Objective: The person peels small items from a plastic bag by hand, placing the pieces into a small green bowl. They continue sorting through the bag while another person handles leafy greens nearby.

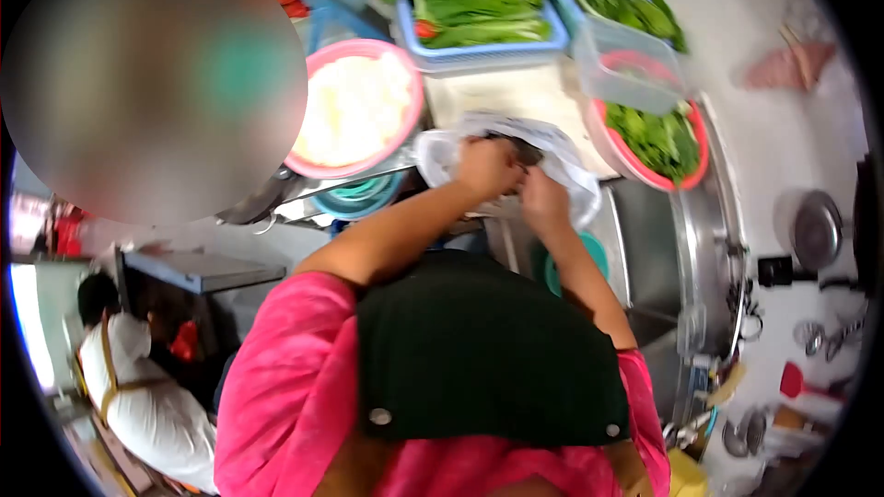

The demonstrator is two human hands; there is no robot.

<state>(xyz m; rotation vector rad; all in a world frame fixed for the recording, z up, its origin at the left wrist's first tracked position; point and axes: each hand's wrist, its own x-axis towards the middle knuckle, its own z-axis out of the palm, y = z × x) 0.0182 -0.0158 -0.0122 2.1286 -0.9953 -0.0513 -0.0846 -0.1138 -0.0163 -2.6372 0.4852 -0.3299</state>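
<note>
Both of my hands are close together over the open mouth of a white plastic bag (pixel 571 161) on the counter by the sink. My left hand (pixel 488 166) has its fingers curled at a dark, shiny thing (pixel 522 149), whose kind I cannot make out. Fingers bent inward, my right hand (pixel 547 202) meets the left one at the near side of that dark thing. Blur hides the fingertips and what exactly they pinch. Beneath my right forearm lies a green round bowl (pixel 589 256) in the sink.
Behind the bag stand a blue basket of leafy greens (pixel 483 55), a pink basin with pale contents (pixel 412 83) and a red basin of cut greens (pixel 700 161) with a clear container (pixel 626 64) above it. Steel sink (pixel 654 230) is at right; another person (pixel 138 387) is at left.
</note>
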